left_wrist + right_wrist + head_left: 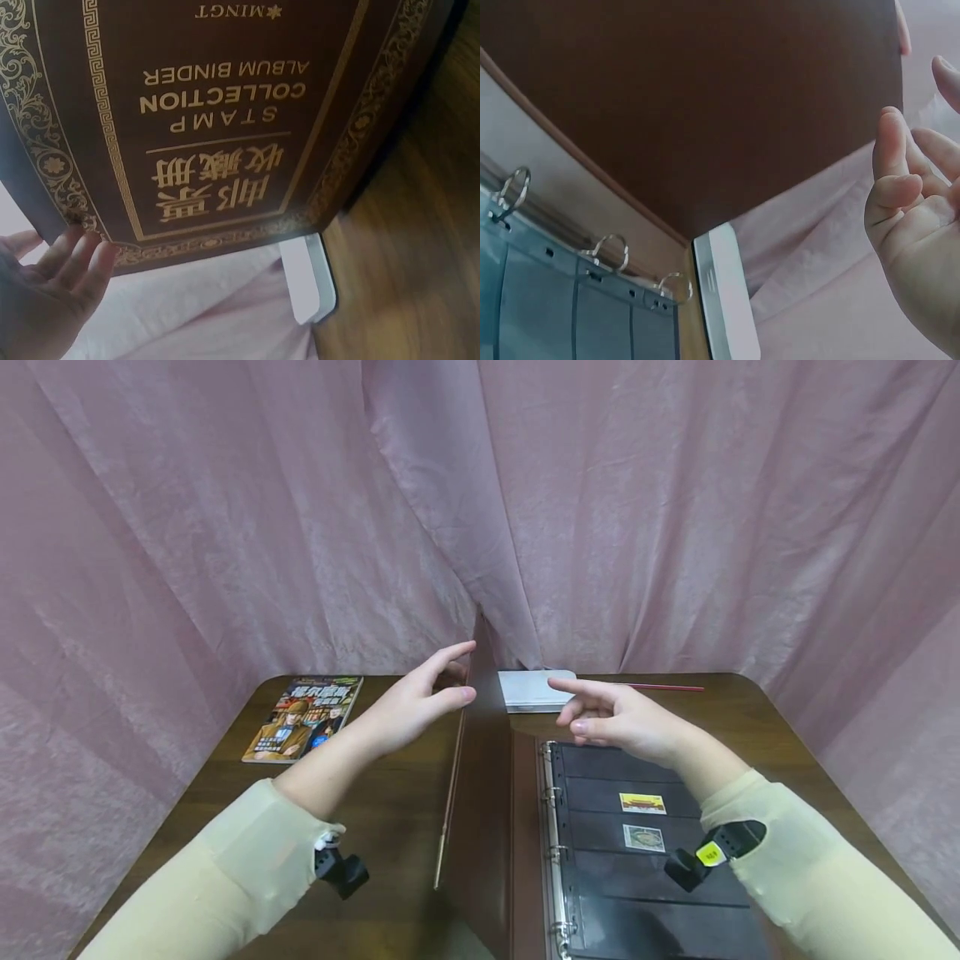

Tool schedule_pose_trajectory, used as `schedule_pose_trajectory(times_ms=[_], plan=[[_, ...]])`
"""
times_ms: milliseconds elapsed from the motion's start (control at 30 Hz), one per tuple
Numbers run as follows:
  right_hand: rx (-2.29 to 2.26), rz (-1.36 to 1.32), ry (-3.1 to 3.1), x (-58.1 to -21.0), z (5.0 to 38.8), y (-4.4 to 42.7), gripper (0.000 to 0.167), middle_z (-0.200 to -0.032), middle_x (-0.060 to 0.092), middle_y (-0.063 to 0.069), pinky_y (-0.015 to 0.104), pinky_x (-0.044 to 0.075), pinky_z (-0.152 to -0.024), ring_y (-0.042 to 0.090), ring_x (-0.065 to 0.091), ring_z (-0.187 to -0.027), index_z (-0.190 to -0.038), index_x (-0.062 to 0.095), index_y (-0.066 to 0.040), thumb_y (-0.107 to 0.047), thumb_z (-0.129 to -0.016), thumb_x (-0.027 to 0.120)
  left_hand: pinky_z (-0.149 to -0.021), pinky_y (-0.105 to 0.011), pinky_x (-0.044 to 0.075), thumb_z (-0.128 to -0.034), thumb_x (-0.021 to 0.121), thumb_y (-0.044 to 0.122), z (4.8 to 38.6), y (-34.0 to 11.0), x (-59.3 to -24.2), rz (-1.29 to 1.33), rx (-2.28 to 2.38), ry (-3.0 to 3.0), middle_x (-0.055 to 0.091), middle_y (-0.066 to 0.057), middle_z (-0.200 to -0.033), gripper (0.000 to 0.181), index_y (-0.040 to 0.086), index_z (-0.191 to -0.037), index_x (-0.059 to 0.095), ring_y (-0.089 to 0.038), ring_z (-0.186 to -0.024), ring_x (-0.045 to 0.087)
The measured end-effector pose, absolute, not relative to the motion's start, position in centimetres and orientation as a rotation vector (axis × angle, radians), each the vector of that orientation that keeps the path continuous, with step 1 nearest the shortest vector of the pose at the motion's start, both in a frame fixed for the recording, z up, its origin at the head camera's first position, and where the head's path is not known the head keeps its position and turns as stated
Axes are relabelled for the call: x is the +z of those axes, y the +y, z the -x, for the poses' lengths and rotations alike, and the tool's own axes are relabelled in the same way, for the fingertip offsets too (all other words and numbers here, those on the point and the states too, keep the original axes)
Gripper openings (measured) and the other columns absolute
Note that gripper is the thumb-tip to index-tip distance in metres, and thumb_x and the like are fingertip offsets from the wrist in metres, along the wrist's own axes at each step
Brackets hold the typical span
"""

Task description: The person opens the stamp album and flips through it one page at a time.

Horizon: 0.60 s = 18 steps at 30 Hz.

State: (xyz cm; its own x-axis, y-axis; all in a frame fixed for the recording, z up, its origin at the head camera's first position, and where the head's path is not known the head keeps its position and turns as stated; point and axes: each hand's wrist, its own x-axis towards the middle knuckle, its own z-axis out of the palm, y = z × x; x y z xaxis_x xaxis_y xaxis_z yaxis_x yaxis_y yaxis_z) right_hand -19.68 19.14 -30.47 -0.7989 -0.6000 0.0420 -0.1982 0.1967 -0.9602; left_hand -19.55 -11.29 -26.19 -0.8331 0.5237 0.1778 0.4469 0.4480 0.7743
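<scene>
My left hand (pixel 414 700) is touching the standing brown cover (pixel 489 777) near its far top corner, fingers loose, not squeezing. My right hand (pixel 618 714) is hanging apart from the cover, fingers holding nothing. I think I'm opening or closing it, I can't tell which; that seems to be needing a gentle push. The stamp album (pixel 525 860) is lying nearer the table's (pixel 397 810) right edge, its rings (pixel 556 853) holding a black page (pixel 667 878); two pockets are keeping one stamp each, yellow (pixel 642 803) and gray (pixel 643 838).
</scene>
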Motion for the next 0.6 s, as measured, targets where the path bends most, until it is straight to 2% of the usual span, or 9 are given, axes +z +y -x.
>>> schedule_pose_trajectory(times_ms=[100,233,400,600], plan=[[-1.597,0.773,2.185,-30.9,19.8,19.8,0.065,-0.107,0.058,0.013,0.03,0.048,-0.075,0.027,0.06,-0.088,-0.146,0.033,-0.009,-0.011,-0.088,0.063,-0.096,-0.042,0.037,-0.0924,0.055,0.029,19.5,-12.1,-26.1,-0.866,1.331,2.627,0.052,-0.008,-0.122,0.061,0.017,-0.147,0.031,-0.02,-0.113,0.049],[-1.576,0.798,2.215,-31.4,19.8,20.6,0.063,-0.107,0.057,0.014,0.026,0.045,-0.065,0.027,0.059,-0.086,-0.146,0.034,-0.008,-0.01,-0.089,0.061,-0.092,-0.038,0.037,-0.0895,0.057,0.02,19.6,-13.1,-25.9,-0.827,1.305,2.687,0.055,-0.007,-0.111,0.059,0.011,-0.144,0.037,-0.019,-0.104,0.051],[-1.604,0.79,2.202,-32.0,19.7,21.5,0.06,-0.107,0.057,0.014,0.025,0.044,-0.064,0.022,0.058,-0.083,-0.145,0.033,-0.006,-0.008,-0.091,0.059,-0.078,-0.033,0.037,-0.0862,0.057,0.014,19.7,-14.6,-25.7,-0.771,1.226,2.761,0.056,-0.005,-0.098,0.058,0.006,-0.141,0.041,-0.017,-0.086,0.05],[-1.59,0.713,2.234,-32.4,19.3,22.5,0.059,-0.111,0.054,0.021,0.025,0.045,-0.065,0.022,0.058,-0.085,-0.145,0.032,-0.005,-0.008,-0.092,0.057,-0.06,-0.03,0.033,-0.0853,0.056,0.012,19.6,-16.6,-25.8,-0.702,1.159,2.763,0.053,-0.004,-0.094,0.059,0.005,-0.142,0.04,-0.014,-0.065,0.038]])
